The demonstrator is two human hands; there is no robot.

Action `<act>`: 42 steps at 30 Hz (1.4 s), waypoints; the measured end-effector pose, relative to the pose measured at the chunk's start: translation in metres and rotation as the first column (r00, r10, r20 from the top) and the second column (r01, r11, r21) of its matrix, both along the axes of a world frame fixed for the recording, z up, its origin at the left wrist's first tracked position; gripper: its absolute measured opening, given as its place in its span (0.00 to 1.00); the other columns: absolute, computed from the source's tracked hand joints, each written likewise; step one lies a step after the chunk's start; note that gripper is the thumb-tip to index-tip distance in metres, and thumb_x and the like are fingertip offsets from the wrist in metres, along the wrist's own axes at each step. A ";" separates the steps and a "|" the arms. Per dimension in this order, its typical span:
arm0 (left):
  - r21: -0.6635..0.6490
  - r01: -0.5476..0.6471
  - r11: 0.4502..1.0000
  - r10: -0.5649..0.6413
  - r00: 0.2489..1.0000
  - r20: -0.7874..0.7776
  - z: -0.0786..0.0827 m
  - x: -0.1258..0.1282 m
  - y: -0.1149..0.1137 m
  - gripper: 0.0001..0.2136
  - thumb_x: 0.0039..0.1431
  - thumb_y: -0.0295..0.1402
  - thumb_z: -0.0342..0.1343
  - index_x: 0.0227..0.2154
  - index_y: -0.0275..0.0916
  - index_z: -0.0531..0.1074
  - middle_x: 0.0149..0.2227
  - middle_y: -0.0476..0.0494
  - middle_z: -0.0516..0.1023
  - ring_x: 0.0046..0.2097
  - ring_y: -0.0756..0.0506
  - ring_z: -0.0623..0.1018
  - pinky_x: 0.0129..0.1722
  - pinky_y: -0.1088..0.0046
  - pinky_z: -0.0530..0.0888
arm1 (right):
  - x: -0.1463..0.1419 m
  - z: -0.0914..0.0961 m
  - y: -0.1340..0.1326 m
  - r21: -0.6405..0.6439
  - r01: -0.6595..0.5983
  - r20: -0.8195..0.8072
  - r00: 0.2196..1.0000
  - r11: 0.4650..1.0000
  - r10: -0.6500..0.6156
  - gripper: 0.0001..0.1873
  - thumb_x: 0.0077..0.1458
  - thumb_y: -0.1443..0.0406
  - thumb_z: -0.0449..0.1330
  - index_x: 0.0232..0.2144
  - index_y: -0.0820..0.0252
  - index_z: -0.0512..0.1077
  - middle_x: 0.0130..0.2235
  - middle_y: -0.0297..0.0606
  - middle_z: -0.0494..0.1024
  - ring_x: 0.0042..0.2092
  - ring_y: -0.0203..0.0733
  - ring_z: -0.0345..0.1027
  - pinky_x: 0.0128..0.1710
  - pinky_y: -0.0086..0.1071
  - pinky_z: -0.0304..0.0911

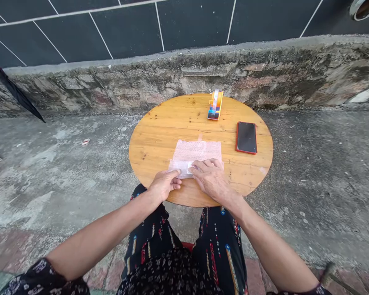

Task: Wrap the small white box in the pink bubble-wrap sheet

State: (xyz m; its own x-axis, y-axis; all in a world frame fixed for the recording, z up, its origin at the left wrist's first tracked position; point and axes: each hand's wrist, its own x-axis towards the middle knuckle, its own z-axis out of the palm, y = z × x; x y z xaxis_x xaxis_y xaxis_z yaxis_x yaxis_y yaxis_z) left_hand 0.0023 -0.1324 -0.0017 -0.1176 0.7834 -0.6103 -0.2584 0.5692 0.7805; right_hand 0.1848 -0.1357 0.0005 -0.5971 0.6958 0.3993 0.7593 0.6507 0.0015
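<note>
Pink bubble wrap (pixel 198 150), near edge under left thumb (pixel 174 173), under right fingers (pixel 199 165)

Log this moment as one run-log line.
left hand: on pink sheet, near edge; right hand: on same sheet; tape dispenser: table, far side; phone: table, right

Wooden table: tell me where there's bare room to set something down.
Widest bare patch of the wooden table: between its left rim and the pink wrap, running back toward the tape dispenser. A smaller one: on the near side of the phone, between the right hand and right rim. Crowded: the near middle, where the left hand and right hand touch the wrap.
</note>
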 end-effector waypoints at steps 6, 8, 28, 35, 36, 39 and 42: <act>-0.046 0.147 0.988 -0.151 0.980 -0.129 0.001 -0.004 0.017 0.07 0.48 0.27 0.63 0.28 0.32 0.70 0.19 0.51 0.71 0.15 0.56 0.64 0.12 0.81 0.57 | 0.000 0.000 -0.001 -0.013 0.001 -0.005 1.000 1.000 -0.002 0.10 0.63 0.68 0.54 0.44 0.56 0.73 0.49 0.38 0.75 0.44 0.45 0.62 0.47 0.41 0.49; -0.049 0.194 0.980 -0.200 0.966 -0.165 0.001 -0.005 0.020 0.07 0.47 0.29 0.63 0.27 0.33 0.70 0.18 0.51 0.70 0.14 0.56 0.63 0.12 0.80 0.56 | 0.001 0.000 -0.001 -0.016 -0.002 -0.001 1.000 1.000 0.002 0.10 0.63 0.68 0.53 0.44 0.56 0.72 0.49 0.38 0.75 0.44 0.45 0.62 0.47 0.41 0.49; -0.054 0.331 0.942 -0.322 0.850 -0.417 0.014 -0.003 0.022 0.05 0.51 0.29 0.60 0.30 0.33 0.71 0.19 0.50 0.73 0.16 0.53 0.68 0.14 0.80 0.65 | -0.001 0.002 0.001 -0.037 -0.010 0.048 0.999 0.999 0.012 0.10 0.63 0.69 0.52 0.42 0.58 0.73 0.47 0.41 0.74 0.43 0.46 0.61 0.45 0.42 0.49; -0.004 0.239 0.971 -0.224 0.907 -0.356 0.009 -0.010 0.018 0.07 0.48 0.29 0.62 0.31 0.34 0.72 0.24 0.46 0.77 0.20 0.52 0.73 0.16 0.81 0.67 | -0.002 0.002 0.001 -0.039 -0.016 0.043 0.999 0.999 0.017 0.10 0.62 0.70 0.53 0.42 0.58 0.73 0.47 0.41 0.74 0.43 0.46 0.62 0.45 0.42 0.49; 0.005 0.231 0.973 -0.215 0.911 -0.352 0.008 -0.009 0.019 0.07 0.47 0.28 0.62 0.31 0.33 0.72 0.24 0.46 0.77 0.20 0.52 0.73 0.15 0.81 0.67 | -0.002 0.002 0.001 -0.039 -0.017 0.045 0.999 0.999 0.019 0.10 0.62 0.70 0.53 0.42 0.58 0.73 0.47 0.42 0.74 0.43 0.46 0.62 0.45 0.42 0.49; 0.014 0.221 0.975 -0.203 0.917 -0.343 0.006 -0.005 0.022 0.07 0.46 0.26 0.61 0.30 0.33 0.72 0.22 0.47 0.76 0.18 0.52 0.71 0.15 0.80 0.66 | -0.002 0.003 0.001 -0.037 -0.019 0.051 0.998 0.999 0.021 0.10 0.62 0.70 0.53 0.42 0.58 0.73 0.47 0.42 0.74 0.44 0.46 0.62 0.45 0.42 0.50; 0.014 0.220 0.976 -0.201 0.916 -0.346 0.007 -0.001 0.023 0.06 0.45 0.26 0.61 0.29 0.33 0.72 0.18 0.49 0.73 0.16 0.53 0.68 0.14 0.79 0.64 | -0.002 0.003 0.000 -0.029 -0.016 0.051 0.999 0.999 0.017 0.10 0.63 0.70 0.52 0.42 0.58 0.73 0.47 0.41 0.74 0.43 0.46 0.62 0.45 0.41 0.50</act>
State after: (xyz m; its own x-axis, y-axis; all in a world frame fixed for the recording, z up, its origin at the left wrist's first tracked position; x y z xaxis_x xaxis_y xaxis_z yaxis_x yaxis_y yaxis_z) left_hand 0.0010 -0.1090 0.0054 -0.1399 0.8421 -0.5209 0.1492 0.5380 0.8297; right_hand 0.1828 -0.1354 0.0038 -0.6276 0.6964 0.3481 0.7479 0.6635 0.0211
